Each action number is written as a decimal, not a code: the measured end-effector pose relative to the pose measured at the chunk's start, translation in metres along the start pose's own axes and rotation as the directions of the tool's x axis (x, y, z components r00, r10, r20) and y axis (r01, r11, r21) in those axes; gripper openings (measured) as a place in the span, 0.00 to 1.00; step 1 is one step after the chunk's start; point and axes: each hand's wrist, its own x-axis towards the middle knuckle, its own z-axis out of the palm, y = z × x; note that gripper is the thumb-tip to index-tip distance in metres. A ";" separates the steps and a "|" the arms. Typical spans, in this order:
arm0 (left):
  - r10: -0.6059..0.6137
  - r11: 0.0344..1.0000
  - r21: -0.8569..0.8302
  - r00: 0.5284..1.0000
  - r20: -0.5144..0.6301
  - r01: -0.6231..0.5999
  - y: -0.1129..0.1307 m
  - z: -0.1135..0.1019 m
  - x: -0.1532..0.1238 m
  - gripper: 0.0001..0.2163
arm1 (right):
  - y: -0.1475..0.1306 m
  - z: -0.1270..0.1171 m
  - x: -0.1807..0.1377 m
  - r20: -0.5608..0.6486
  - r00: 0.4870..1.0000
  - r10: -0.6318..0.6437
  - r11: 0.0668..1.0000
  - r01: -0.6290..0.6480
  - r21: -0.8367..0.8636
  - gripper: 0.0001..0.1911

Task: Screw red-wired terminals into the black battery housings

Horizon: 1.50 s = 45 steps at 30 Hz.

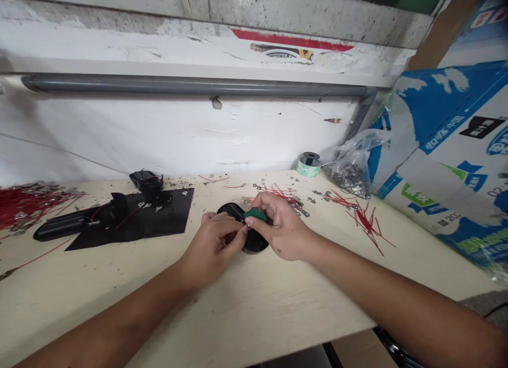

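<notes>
A black plastic housing (255,244) lies on the table under both my hands, its middle partly covered by them. My right hand (286,231) is closed, thumb and fingers pinching a small green piece (256,214) over the housing. My left hand (216,240) is closed too, its thumb and forefinger tips pressed together against the right thumb. What the left fingertips hold is too small to make out; something shiny shows there. Just beyond the hands lies a pile of red wires with metal tabs (278,192).
At left are a black sheet (170,220), a long black housing (63,225), another black part (146,181) and a heap of red wires (24,206). At back right stand a tape roll (308,165), a bag of metal pieces (349,174) and a blue-white carton (444,156).
</notes>
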 end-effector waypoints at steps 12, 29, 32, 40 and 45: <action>-0.259 0.939 -0.290 0.936 -0.238 0.186 -0.004 -0.001 0.002 0.13 | 0.010 -0.002 0.007 -0.186 0.982 0.023 0.999 -0.014 0.047 0.10; -0.434 0.797 -0.513 0.893 -0.119 0.319 -0.011 0.002 0.005 0.11 | 0.014 -0.019 0.009 -0.197 0.980 0.013 0.994 -0.035 -0.105 0.08; -0.463 0.772 -0.527 0.883 -0.084 0.355 -0.009 0.002 0.006 0.11 | 0.019 -0.035 0.012 -0.161 0.987 -0.003 0.938 -0.053 -0.342 0.15; -0.498 0.718 -0.593 0.864 -0.070 0.365 -0.008 0.002 0.007 0.10 | 0.029 -0.030 0.009 0.096 0.971 0.219 0.935 -0.180 -0.306 0.09; -0.466 0.738 -0.580 0.882 -0.067 0.345 -0.004 0.001 0.005 0.10 | 0.027 -0.023 0.009 0.085 0.963 0.257 0.947 -0.233 -0.219 0.10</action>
